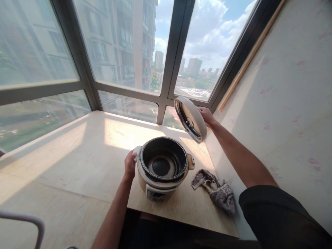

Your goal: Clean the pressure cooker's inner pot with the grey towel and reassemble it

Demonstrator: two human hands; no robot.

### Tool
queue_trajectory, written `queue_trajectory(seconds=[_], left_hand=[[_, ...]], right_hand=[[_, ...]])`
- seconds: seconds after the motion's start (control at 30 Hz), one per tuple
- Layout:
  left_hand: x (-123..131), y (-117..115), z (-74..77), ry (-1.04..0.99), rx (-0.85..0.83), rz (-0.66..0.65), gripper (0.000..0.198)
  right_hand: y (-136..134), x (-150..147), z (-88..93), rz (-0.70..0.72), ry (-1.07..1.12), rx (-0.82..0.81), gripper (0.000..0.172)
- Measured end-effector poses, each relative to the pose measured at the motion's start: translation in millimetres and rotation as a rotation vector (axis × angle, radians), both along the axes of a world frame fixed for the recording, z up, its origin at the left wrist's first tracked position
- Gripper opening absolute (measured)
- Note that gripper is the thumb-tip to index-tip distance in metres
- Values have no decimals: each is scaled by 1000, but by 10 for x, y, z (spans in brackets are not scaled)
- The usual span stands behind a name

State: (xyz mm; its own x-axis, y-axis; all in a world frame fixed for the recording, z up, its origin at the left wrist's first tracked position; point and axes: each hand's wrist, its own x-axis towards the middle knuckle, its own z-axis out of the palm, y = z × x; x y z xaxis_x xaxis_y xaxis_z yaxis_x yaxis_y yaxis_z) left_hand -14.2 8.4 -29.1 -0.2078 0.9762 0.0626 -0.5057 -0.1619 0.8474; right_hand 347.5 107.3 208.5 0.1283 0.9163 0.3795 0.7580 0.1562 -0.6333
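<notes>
Head view: right hand [204, 116] grips the lid [195, 119] aloft, left hand [130, 164] the cooker handle [138, 149]. Looks like lid-handling; the next move calls for steadiness.

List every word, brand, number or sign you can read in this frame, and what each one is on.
No text is readable.
Cooker, front panel: small markings, too blurred to read.
Cloth: a light pattern on the folds; I cannot tell whether it is lettering.
</notes>
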Motion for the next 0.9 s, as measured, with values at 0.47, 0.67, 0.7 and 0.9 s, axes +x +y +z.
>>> queue_trajectory(seconds=[0.47, 0.67, 0.7, 0.9], left_hand=[[17, -16, 55, 6, -48, 35, 46], [17, -13, 11, 11, -82, 78, 45], [20, -13, 13, 9, -88, 87, 44], [54, -21, 93, 33, -132, 156, 45]], right_hand=[[551, 655, -1237, -270, -582, -331, 49], [564, 717, -1887, -247, -660, -395, 45], [561, 727, -1965, -245, -666, -399, 44], [525, 771, -2267, -252, -685, -428, 46]])
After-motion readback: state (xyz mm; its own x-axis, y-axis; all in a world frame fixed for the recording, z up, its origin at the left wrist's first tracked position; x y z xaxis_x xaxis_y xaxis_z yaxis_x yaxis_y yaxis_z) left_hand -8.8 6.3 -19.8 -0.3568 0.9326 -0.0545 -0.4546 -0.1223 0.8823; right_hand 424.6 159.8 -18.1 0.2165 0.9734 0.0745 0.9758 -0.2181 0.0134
